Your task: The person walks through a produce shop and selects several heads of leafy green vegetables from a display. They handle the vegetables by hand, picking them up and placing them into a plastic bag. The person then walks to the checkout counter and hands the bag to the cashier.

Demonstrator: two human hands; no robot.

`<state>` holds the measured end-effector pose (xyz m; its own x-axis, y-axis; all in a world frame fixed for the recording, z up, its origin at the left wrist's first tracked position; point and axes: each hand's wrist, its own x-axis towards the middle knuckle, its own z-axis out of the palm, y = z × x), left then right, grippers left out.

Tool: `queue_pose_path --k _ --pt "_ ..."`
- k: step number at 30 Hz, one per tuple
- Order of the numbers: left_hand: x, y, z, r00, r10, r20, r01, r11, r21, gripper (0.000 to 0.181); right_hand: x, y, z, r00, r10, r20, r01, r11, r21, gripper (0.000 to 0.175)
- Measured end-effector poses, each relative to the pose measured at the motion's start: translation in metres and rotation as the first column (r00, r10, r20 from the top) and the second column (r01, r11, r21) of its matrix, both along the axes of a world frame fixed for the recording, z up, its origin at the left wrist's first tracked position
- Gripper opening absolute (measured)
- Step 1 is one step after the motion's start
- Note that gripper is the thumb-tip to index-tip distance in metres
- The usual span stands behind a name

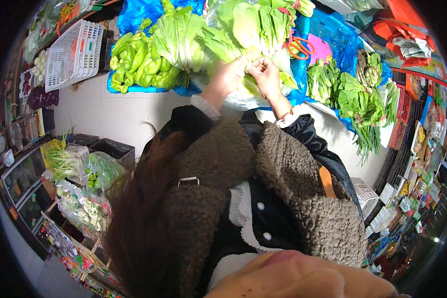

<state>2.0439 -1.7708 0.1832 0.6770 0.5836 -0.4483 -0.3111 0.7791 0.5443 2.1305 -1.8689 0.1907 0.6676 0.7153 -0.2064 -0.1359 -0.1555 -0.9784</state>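
My left hand (229,73) and my right hand (267,76) meet at the fingertips over the stem end of some leafy greens (223,44). Thumbs and fingers pinch a small pale piece there; its detail is too small to tell. Beneath my hands, pale yellow leaves (246,87) lie on clear plastic. Bundled lettuce-like greens (182,39) lie to the left of my hands, and more long-leaved greens (273,31) lie just beyond them. Orange-handled scissors (301,48) rest to the right of my right hand.
Green peppers (138,61) fill a blue-lined container at left, near a white plastic basket (74,56). Tied leafy bunches (359,95) lie on blue plastic at right. Black crates (113,151) and bagged vegetables (102,171) stand at lower left. Stocked shelves (421,178) line the right side.
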Motion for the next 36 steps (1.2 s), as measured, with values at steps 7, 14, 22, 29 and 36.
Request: queue_pose_path --k 7,14,22,29,36 --pt "0.0 0.007 0.0 0.983 -0.15 -0.106 0.154 0.987 0.036 0.027 -0.002 0.001 0.002 0.984 -0.054 -0.169 0.065 0.996 0.056 0.012" --pt "0.0 0.014 0.007 0.989 -0.137 0.061 0.138 0.99 -0.001 0.027 0.0 0.003 0.011 0.841 -0.038 -0.54 0.194 0.952 0.236 0.01" --pt "-0.009 0.04 0.022 0.913 -0.186 -0.363 0.403 0.544 0.736 0.025 0.003 -0.005 0.031 0.737 0.264 -0.623 0.147 0.837 0.528 0.019" --pt "-0.044 0.106 0.047 0.946 0.308 0.103 -0.324 0.866 0.381 0.029 0.021 -0.035 -0.004 0.931 0.305 0.199 -0.256 0.937 -0.236 0.017" --pt "-0.106 0.146 0.02 0.779 0.548 -0.304 -0.246 0.714 0.656 0.042 0.024 -0.043 -0.025 0.914 0.351 0.203 -0.264 0.894 -0.362 0.014"
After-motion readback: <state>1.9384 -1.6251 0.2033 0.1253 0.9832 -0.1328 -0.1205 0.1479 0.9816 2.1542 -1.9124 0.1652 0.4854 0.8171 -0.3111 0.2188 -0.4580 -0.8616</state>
